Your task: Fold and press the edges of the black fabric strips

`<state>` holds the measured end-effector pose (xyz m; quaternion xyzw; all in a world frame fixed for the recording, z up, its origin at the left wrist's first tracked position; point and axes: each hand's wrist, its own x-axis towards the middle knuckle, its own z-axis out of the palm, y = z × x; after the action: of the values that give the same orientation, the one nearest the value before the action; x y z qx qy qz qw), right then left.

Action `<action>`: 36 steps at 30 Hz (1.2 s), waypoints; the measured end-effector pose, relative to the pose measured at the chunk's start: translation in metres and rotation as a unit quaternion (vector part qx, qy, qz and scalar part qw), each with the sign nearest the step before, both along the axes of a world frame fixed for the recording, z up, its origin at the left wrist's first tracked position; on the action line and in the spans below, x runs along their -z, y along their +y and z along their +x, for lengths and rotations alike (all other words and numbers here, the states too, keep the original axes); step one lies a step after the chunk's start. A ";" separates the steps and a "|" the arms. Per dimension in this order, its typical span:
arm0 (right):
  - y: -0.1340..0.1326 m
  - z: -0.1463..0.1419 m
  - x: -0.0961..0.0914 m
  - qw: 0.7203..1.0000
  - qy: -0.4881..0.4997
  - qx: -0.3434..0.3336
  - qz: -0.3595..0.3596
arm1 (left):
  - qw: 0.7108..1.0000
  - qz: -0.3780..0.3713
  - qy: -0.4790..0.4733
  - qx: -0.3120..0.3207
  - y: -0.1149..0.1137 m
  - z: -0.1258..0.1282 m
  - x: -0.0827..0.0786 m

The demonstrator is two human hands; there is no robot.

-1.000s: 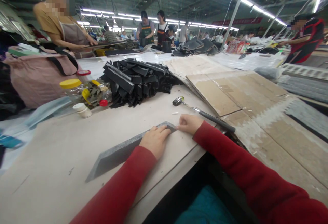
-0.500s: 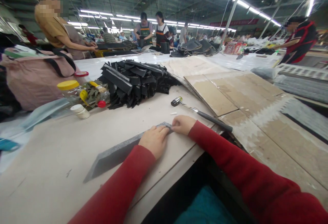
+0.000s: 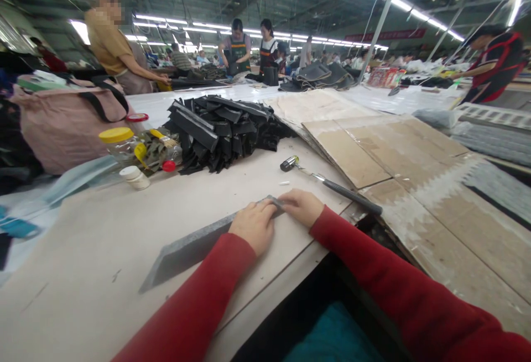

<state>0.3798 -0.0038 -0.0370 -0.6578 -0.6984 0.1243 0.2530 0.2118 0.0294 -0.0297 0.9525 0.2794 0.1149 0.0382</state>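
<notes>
Grey felt strip (image 3: 194, 246) lies pinched at its far end by both hands (image 3: 276, 215).

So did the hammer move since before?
No. The hammer lies in the same spot beside the cardboard sheet; only the camera shifted a little.

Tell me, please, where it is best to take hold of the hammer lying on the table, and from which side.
Probably take the hammer by its dark handle grip, the end nearest the right hand. It lies flat on the table, head pointing away to the left, so coming from above with fingers across the handle looks easiest. The grey strip under both hands stays clear of it.
</notes>
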 end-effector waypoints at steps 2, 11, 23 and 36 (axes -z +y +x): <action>-0.002 0.001 0.003 0.999 -0.010 -0.030 0.032 | 1.000 -0.001 -0.001 0.000 0.000 0.000 0.000; -0.008 -0.005 0.005 0.989 -0.119 -0.053 0.069 | 1.000 -0.017 -0.007 -0.005 0.001 0.000 0.002; -0.009 -0.014 -0.003 0.955 -0.287 -0.067 0.021 | 0.983 -0.103 -0.150 -0.031 0.021 -0.006 0.007; -0.009 -0.015 0.000 0.951 -0.300 -0.066 0.032 | 0.997 0.037 0.067 -0.013 0.023 0.009 -0.005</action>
<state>0.3646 -0.0130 -0.0371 -0.6087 -0.7877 -0.0847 0.0432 0.2211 0.0523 -0.0243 0.9552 0.2888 0.0617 -0.0178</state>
